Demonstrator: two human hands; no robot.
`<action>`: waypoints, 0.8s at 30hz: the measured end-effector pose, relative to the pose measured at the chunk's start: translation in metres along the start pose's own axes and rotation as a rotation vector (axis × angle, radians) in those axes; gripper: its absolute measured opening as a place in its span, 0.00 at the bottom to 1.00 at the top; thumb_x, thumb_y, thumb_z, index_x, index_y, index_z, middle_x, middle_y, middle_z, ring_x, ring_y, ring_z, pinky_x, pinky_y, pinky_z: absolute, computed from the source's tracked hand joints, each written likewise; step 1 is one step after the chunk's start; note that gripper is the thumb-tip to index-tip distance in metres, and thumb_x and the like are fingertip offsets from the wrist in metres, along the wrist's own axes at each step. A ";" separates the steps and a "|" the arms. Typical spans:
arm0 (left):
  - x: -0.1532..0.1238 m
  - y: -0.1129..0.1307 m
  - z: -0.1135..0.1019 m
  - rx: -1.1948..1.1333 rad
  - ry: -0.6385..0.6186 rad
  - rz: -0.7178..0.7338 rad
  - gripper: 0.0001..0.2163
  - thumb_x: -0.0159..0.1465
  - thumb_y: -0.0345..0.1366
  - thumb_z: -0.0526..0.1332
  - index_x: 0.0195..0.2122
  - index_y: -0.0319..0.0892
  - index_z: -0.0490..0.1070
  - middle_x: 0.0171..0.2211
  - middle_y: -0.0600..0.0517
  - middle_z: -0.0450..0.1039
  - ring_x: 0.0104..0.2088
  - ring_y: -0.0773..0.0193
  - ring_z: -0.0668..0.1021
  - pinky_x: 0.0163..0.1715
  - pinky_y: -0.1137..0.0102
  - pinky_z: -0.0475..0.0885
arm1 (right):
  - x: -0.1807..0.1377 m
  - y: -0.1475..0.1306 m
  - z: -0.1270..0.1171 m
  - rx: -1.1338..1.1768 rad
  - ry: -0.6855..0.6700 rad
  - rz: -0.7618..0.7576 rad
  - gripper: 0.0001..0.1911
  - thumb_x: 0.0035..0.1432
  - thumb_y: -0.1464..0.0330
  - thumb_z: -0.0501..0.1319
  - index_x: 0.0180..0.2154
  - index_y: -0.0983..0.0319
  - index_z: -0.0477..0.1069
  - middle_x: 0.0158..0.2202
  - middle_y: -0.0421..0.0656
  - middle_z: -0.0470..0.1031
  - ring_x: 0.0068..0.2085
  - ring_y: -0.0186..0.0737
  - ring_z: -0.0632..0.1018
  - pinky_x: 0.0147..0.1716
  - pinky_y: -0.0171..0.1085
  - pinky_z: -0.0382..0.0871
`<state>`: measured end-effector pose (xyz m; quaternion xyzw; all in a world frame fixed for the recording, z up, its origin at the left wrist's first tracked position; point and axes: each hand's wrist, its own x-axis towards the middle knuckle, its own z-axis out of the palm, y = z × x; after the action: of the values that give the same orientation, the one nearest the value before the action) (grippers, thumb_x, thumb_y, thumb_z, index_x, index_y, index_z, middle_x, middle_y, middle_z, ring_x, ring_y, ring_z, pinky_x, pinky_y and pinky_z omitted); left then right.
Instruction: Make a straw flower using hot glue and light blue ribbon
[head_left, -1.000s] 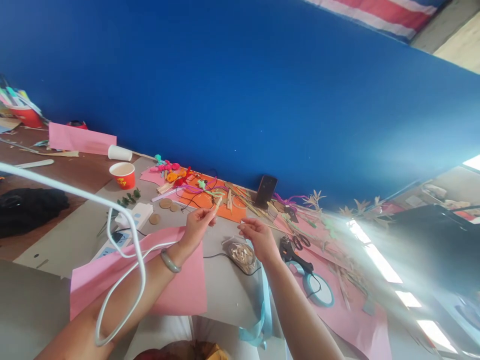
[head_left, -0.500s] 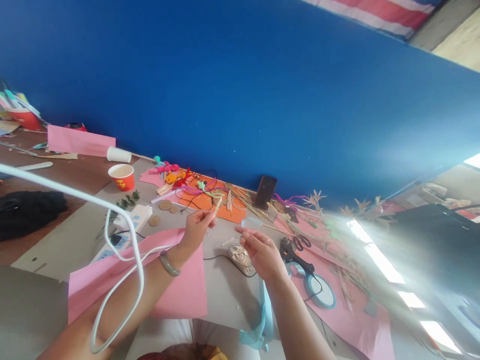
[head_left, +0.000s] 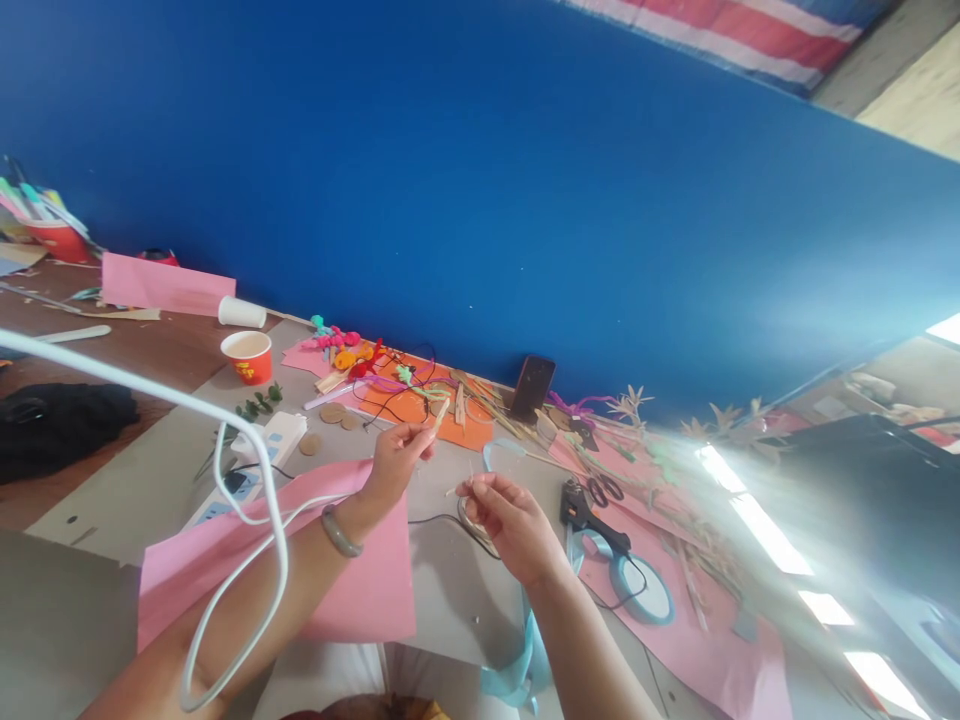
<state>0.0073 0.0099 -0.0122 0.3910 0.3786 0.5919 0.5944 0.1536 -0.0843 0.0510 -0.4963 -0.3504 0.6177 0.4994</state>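
Observation:
My left hand (head_left: 395,461) is raised over the grey table, its fingers pinched on a thin pale stick (head_left: 439,414) that points up and right. A green bangle (head_left: 338,530) circles that wrist. To the right and slightly lower, my right hand (head_left: 508,519) is closed in a pinch on a pale blue ribbon (head_left: 501,449) that loops up above the fingers. More of the ribbon (head_left: 525,660) hangs down beside my right forearm. A clear bag of small pale pieces (head_left: 471,516) lies partly hidden behind my right hand.
A pink paper sheet (head_left: 367,590) lies under my left arm, with a white cable (head_left: 247,520) looped over it and a power strip (head_left: 262,450) behind. A glue gun (head_left: 589,510), scissors (head_left: 600,490), tape roll (head_left: 645,590), phone (head_left: 531,388), red cup (head_left: 247,356) and craft scraps crowd the table.
My right hand has drawn back toward me and down, pulling the blue ribbon loop into sight above its fingers. The left hand has stayed almost still with the stick.

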 end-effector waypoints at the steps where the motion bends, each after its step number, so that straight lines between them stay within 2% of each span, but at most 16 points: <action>1: -0.001 0.001 0.000 -0.005 -0.008 0.001 0.10 0.52 0.41 0.67 0.27 0.38 0.76 0.18 0.54 0.72 0.21 0.67 0.72 0.26 0.71 0.69 | 0.001 0.002 0.002 -0.016 0.026 -0.018 0.14 0.49 0.60 0.68 0.31 0.63 0.71 0.28 0.42 0.77 0.21 0.28 0.70 0.22 0.30 0.63; 3: -0.003 0.004 0.001 -0.019 -0.022 0.001 0.09 0.52 0.41 0.67 0.27 0.39 0.76 0.18 0.54 0.71 0.21 0.68 0.72 0.26 0.71 0.69 | 0.003 0.006 0.006 -0.084 0.080 -0.065 0.16 0.52 0.57 0.65 0.32 0.63 0.68 0.24 0.39 0.75 0.17 0.26 0.66 0.17 0.29 0.56; 6: -0.006 0.008 0.003 -0.036 -0.030 -0.015 0.09 0.52 0.40 0.67 0.27 0.39 0.76 0.18 0.54 0.71 0.22 0.68 0.71 0.27 0.71 0.68 | 0.005 0.015 0.014 -0.220 0.102 -0.124 0.15 0.56 0.56 0.61 0.33 0.61 0.64 0.21 0.38 0.74 0.14 0.26 0.63 0.14 0.28 0.49; 13: -0.011 0.012 0.005 -0.050 -0.056 -0.088 0.08 0.52 0.39 0.67 0.28 0.38 0.76 0.19 0.54 0.70 0.23 0.69 0.71 0.28 0.71 0.68 | 0.016 0.029 0.031 -0.451 0.138 -0.282 0.11 0.60 0.59 0.56 0.33 0.60 0.62 0.19 0.35 0.71 0.14 0.27 0.62 0.13 0.29 0.52; 24: -0.011 0.010 0.004 -0.009 -0.092 -0.057 0.08 0.53 0.39 0.66 0.27 0.39 0.77 0.23 0.52 0.72 0.26 0.67 0.72 0.30 0.71 0.68 | 0.035 0.039 0.032 -0.442 0.115 -0.315 0.10 0.61 0.59 0.54 0.35 0.59 0.61 0.23 0.36 0.72 0.15 0.27 0.64 0.13 0.28 0.53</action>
<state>0.0064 -0.0015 -0.0020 0.4041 0.3592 0.5580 0.6296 0.1118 -0.0586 0.0135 -0.5668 -0.5208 0.4119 0.4878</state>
